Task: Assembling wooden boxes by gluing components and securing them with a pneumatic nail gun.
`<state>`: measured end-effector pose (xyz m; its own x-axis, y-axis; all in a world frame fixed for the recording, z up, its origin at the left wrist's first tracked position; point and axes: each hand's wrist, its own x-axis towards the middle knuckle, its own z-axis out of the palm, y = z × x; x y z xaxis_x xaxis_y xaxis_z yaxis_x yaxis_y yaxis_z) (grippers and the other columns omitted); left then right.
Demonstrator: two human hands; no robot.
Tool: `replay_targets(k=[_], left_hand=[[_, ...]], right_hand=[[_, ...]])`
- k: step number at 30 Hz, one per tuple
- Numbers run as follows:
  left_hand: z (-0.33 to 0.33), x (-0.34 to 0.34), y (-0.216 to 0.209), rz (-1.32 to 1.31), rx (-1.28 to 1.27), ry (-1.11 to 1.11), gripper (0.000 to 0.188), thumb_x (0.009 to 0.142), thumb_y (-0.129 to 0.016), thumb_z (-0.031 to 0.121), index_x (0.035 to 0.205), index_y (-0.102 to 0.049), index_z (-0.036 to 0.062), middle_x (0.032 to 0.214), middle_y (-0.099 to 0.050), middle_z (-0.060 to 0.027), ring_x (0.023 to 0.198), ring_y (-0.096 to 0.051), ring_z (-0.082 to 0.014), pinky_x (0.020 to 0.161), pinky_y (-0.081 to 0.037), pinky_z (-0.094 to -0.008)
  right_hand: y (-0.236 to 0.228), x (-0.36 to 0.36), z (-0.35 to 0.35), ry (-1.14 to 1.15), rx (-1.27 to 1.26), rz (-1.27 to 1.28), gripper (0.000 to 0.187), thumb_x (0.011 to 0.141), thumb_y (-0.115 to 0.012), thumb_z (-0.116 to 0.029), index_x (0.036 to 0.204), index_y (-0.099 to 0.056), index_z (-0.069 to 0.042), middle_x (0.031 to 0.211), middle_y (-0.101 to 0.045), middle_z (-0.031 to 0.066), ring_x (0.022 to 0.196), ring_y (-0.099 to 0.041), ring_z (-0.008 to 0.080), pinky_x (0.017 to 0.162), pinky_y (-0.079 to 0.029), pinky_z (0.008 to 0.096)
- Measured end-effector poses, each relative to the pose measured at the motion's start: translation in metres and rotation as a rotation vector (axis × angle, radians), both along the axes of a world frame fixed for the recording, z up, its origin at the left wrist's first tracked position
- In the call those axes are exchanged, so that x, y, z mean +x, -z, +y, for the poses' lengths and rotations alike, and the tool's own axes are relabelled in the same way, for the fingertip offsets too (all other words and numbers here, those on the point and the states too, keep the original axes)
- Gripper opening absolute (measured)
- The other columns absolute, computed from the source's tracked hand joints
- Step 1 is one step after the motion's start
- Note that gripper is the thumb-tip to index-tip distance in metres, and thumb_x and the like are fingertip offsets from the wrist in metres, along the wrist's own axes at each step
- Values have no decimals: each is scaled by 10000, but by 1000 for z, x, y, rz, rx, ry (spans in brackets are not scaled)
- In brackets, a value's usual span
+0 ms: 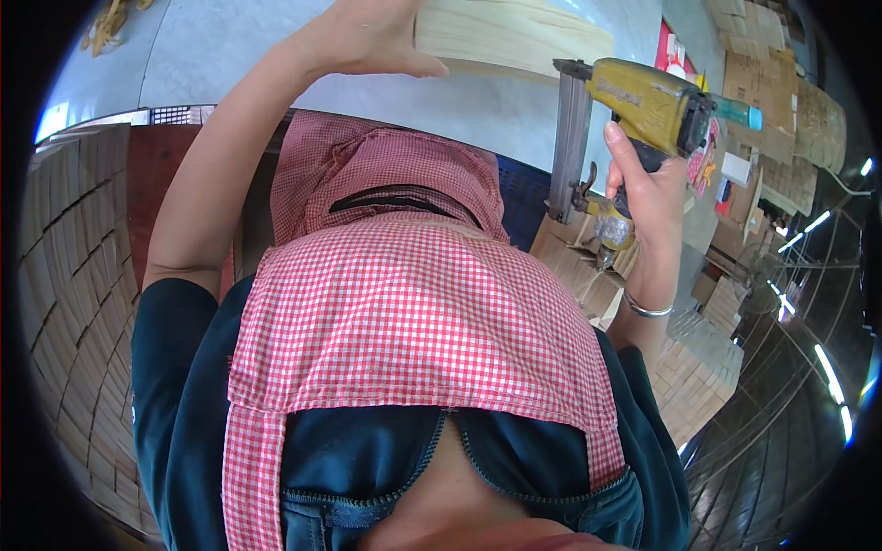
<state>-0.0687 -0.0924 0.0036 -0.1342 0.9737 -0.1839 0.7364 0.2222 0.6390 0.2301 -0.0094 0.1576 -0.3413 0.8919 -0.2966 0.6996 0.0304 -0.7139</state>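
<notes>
In my right hand is a yellow and black nail gun, its handle wrapped by my closed fingers. Its grey magazine points toward the worktable, and a blue-green hose fitting sticks out on the right. My left hand is at the left end of a pale wooden board, with the thumb along the near edge. The upper picture edge cuts off its other fingers. The board lies on the light grey worktable, and the nail gun is at its right, held off it.
Stacked wooden pieces rise on my left, and more wood stacks stand on the right. Cardboard boxes are beyond the table's right side. A blue plastic crate is below the table edge. Yellowish pieces lie at the far left.
</notes>
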Motion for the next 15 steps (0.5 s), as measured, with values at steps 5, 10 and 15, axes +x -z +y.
replay_targets(k=[5,10,15], left_hand=[[-7,-8,23,-225,-34,-20,995,655,-837,276,1491,-372,3,1440,-424,-244,1286,-481,-413,1103,-432,-457],[7,6,20,-406,7,-27,988,658,-828,253,1501,-362,36,1451,-396,-245,1290,-472,-419,1107,-428,-478],[9,14,12,-402,130,-26,959,652,-820,254,1479,-381,46,1429,-399,-243,1278,-469,-423,1102,-429,-495]], right_hand=[[-4,-11,-13,-60,-35,9,190,902,-773,-160,917,-687,9,626,-604,1,447,-484,81,419,-399,232],[-5,-20,-11,-217,-68,3,179,900,-774,-154,941,-698,3,641,-619,2,452,-490,83,420,-391,232],[0,-32,-15,-305,-58,6,188,894,-778,-152,971,-710,6,653,-635,7,459,-497,85,425,-383,234]])
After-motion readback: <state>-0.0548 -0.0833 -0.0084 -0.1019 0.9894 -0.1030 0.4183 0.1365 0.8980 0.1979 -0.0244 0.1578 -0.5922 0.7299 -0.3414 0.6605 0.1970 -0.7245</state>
